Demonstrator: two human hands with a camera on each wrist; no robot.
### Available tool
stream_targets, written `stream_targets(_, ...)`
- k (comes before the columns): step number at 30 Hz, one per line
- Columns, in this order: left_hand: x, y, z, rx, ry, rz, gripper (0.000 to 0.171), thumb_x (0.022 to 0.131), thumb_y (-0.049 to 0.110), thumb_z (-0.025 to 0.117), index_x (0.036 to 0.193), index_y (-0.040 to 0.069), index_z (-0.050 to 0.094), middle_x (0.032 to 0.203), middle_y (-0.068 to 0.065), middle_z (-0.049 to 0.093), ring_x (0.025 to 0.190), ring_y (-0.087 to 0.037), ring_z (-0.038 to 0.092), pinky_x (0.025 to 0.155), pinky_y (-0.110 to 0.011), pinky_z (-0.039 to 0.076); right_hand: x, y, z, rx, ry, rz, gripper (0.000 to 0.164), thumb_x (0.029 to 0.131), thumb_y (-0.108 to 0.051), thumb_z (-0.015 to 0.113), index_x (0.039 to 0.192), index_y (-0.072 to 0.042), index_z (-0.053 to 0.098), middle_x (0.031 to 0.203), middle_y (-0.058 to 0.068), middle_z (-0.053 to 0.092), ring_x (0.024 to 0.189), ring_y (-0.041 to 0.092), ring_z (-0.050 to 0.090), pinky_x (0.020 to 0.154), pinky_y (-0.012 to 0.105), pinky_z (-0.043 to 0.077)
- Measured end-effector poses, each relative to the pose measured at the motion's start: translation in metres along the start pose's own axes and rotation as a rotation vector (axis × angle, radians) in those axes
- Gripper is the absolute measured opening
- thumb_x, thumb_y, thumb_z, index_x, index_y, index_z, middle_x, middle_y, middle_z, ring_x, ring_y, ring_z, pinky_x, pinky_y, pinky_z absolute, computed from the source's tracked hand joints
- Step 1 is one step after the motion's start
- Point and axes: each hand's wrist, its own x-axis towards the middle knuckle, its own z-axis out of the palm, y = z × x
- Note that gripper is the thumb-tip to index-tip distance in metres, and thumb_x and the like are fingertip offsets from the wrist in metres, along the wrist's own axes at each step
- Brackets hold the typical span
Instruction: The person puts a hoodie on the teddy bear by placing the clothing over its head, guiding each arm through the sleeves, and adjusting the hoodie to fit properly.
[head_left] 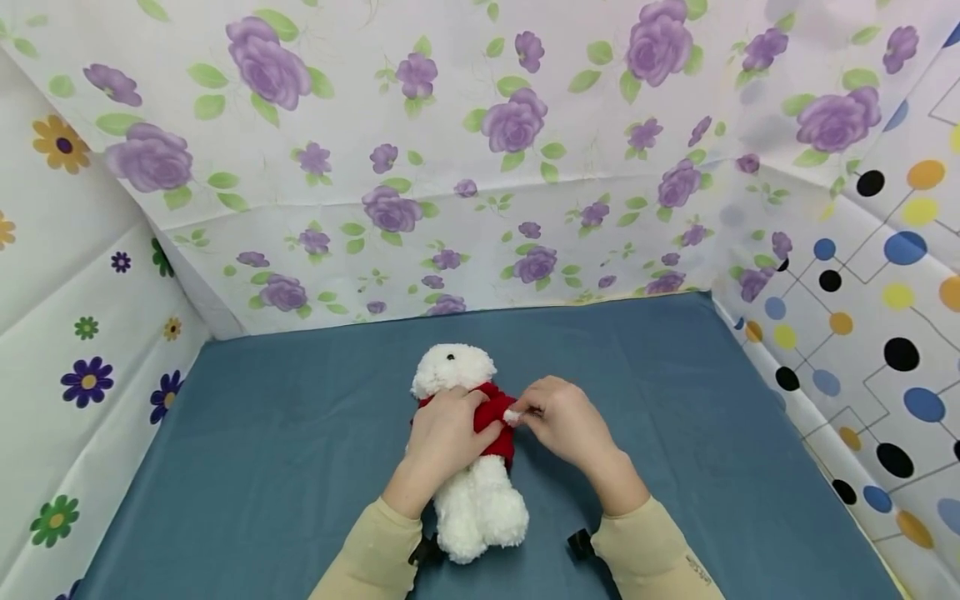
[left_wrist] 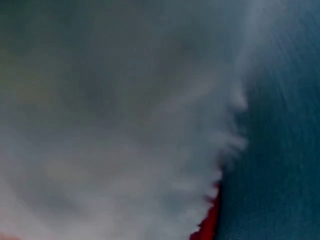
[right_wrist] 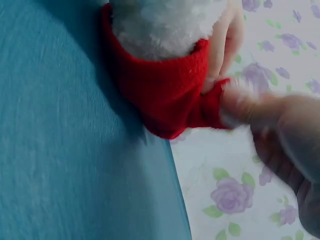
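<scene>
A white plush toy (head_left: 480, 504) in a red shirt (head_left: 491, 408) lies on the table, head toward the back wall. My left hand (head_left: 446, 429) holds its torso, thumb across the shirt. On the toy's right side, my right hand (head_left: 566, 419) pinches the small white paw (head_left: 512, 417) at the end of a red sleeve. In the right wrist view, the sleeve (right_wrist: 207, 109) is stretched out toward the thumb and fingers of my right hand (right_wrist: 292, 130). Blurred white fur (left_wrist: 125, 165) fills much of the left wrist view, with a red shirt edge (left_wrist: 209, 220) below.
A blue cloth (head_left: 300, 450) covers the table. Behind it hangs a white sheet with purple flowers (head_left: 390, 208). Printed sheets flank it, one with flowers (head_left: 82, 383) at left and one with coloured dots (head_left: 900, 354) at right. Black straps (head_left: 581, 544) show near the wrists.
</scene>
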Motion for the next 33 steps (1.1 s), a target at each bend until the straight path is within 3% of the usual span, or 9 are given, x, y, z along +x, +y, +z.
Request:
stream_targets(3, 0.0, 0.0, -0.001, -0.003, -0.011, 0.006, 0.035, 0.093, 0.043, 0.08, 0.113, 0.015, 0.079, 0.097, -0.003, 0.071, 0.081, -0.021, 0.065, 0.058, -0.034, 0.056, 0.0, 0.002, 0.0, -0.024, 0.027, -0.187, 0.019, 0.077, -0.004, 0.096, 0.089, -0.01, 0.084, 0.09, 0.0, 0.076, 0.086, 0.016, 0.068, 0.073, 0.028, 0.06)
stream_targets(6, -0.001, -0.003, -0.004, -0.039, -0.037, 0.002, 0.035, 0.092, 0.043, 0.081, 0.115, 0.017, 0.079, 0.1, -0.001, 0.072, 0.084, -0.019, 0.066, 0.061, -0.035, 0.056, 0.0, 0.005, -0.001, 0.011, 0.062, -0.208, 0.017, 0.078, -0.003, 0.095, 0.09, -0.009, 0.083, 0.09, 0.001, 0.076, 0.086, 0.016, 0.068, 0.072, 0.029, 0.06)
stream_targets(9, -0.002, -0.006, -0.006, -0.077, -0.065, 0.0, 0.038, 0.092, 0.044, 0.081, 0.12, 0.019, 0.078, 0.107, 0.001, 0.074, 0.089, -0.018, 0.067, 0.065, -0.036, 0.057, 0.0, 0.007, 0.0, 0.076, 0.09, -0.059, 0.013, 0.083, -0.005, 0.091, 0.091, -0.009, 0.081, 0.09, 0.0, 0.074, 0.08, 0.012, 0.067, 0.068, 0.029, 0.058)
stream_targets(15, -0.003, -0.009, -0.006, -0.123, -0.075, 0.018, 0.038, 0.09, 0.042, 0.081, 0.122, 0.02, 0.077, 0.11, 0.002, 0.074, 0.088, -0.015, 0.065, 0.067, -0.034, 0.056, 0.0, 0.008, 0.004, 0.243, 0.041, 0.438, 0.008, 0.094, -0.016, 0.085, 0.097, -0.011, 0.08, 0.083, -0.004, 0.07, 0.066, 0.012, 0.058, 0.06, 0.03, 0.052)
stream_targets(18, -0.002, -0.009, -0.006, -0.11, -0.066, 0.077, 0.044, 0.092, 0.042, 0.081, 0.131, 0.023, 0.075, 0.115, 0.001, 0.073, 0.093, -0.015, 0.066, 0.071, -0.034, 0.057, -0.001, 0.008, 0.003, 0.306, 0.002, 0.546, 0.007, 0.096, -0.017, 0.083, 0.098, -0.012, 0.078, 0.08, -0.003, 0.068, 0.066, 0.016, 0.057, 0.06, 0.031, 0.05)
stream_targets(23, -0.002, -0.007, -0.007, -0.069, -0.05, 0.131, 0.05, 0.097, 0.045, 0.079, 0.143, 0.027, 0.072, 0.099, 0.001, 0.066, 0.081, -0.012, 0.058, 0.06, -0.027, 0.049, -0.003, 0.011, -0.004, 0.318, -0.048, 0.441, 0.008, 0.094, -0.012, 0.084, 0.098, -0.015, 0.077, 0.09, -0.004, 0.069, 0.072, 0.014, 0.062, 0.065, 0.031, 0.055)
stream_targets(27, -0.003, -0.006, -0.009, -0.082, -0.039, 0.106, 0.041, 0.099, 0.04, 0.078, 0.136, 0.023, 0.076, 0.084, 0.003, 0.059, 0.071, -0.011, 0.052, 0.052, -0.024, 0.041, -0.003, 0.013, -0.008, 0.296, -0.059, 0.374, 0.009, 0.093, -0.012, 0.084, 0.097, -0.017, 0.078, 0.096, -0.005, 0.07, 0.076, 0.011, 0.064, 0.069, 0.031, 0.057)
stream_targets(33, -0.002, -0.004, -0.01, -0.101, -0.068, 0.063, 0.021, 0.102, 0.035, 0.075, 0.11, 0.02, 0.087, 0.073, 0.005, 0.048, 0.061, -0.01, 0.044, 0.05, -0.026, 0.038, -0.005, 0.014, -0.006, 0.228, -0.033, 0.397, 0.009, 0.092, -0.013, 0.085, 0.097, -0.016, 0.078, 0.095, -0.005, 0.07, 0.077, 0.011, 0.062, 0.07, 0.03, 0.057)
